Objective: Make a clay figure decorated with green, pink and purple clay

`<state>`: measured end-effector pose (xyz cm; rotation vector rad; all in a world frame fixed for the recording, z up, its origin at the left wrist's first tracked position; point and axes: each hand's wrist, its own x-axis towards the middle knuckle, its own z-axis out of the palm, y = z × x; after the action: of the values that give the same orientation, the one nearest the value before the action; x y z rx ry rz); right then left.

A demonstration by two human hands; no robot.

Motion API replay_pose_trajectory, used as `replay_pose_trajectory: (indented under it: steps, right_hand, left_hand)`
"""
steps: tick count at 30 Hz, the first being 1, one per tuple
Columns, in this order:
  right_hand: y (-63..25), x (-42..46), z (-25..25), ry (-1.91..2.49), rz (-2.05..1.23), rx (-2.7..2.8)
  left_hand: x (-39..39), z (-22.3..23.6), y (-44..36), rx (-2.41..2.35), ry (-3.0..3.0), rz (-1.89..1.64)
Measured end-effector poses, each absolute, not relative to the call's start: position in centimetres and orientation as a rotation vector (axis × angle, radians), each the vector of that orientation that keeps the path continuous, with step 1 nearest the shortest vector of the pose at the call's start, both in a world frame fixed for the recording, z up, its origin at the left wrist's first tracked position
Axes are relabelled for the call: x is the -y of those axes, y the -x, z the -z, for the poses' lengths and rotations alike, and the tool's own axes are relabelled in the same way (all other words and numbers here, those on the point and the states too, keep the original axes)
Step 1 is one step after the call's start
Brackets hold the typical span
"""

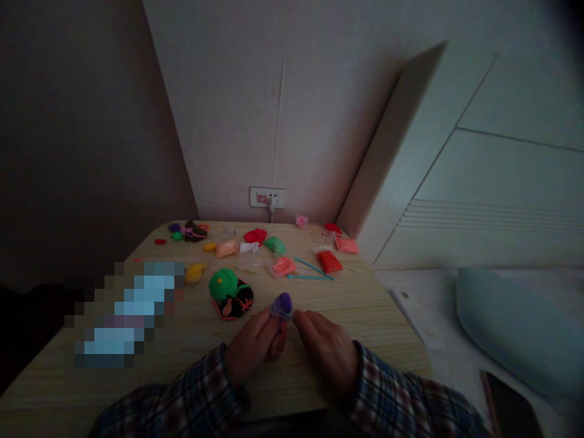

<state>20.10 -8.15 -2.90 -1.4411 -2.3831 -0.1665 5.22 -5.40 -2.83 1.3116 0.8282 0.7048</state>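
My left hand (255, 342) is closed around a small clear bag of purple modelling clay (283, 302), its rounded top showing above the fingers. Against the bag's right edge, my right hand (329, 348) is closed, its thumb and curled fingers pinched together at the plastic; the fingertips are partly hidden. Just beyond my left hand lies a clay figure with a green cap (223, 285), a black part (239, 301) and orange trim. Two thin blue modelling tools (311, 277) rest farther back to the right.
Soft clay packets, including red (329, 261), pink (283, 266), green (274, 245) and yellow (195, 272), are spread across the wooden table (365, 322). A blurred-out, bright-screened device (137, 310) stands at left. A wall socket (267, 198) is behind; a phone (511, 404) lies at right.
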Motion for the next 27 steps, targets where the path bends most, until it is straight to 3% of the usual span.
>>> replay_pose_trajectory:
  steps: [6,12,17,27]
  right_hand:
    - [-21.6,7.3,4.4,1.607,0.095,2.359]
    - [-22.6,6.1,2.7,1.624,0.173,2.309]
    - [-22.5,4.7,2.2,1.577,0.170,2.376]
    - [-21.1,5.1,-2.6,0.693,-0.421,2.160]
  left_hand:
    - [7.2,2.5,-6.0,-0.706,-1.281,-0.624]
    - [6.5,1.6,-5.0,-0.638,-1.328,-0.767]
    - [5.8,0.8,-4.6,-0.822,-1.398,-0.813]
    - [5.4,0.2,-3.9,-0.810,-1.252,-0.801]
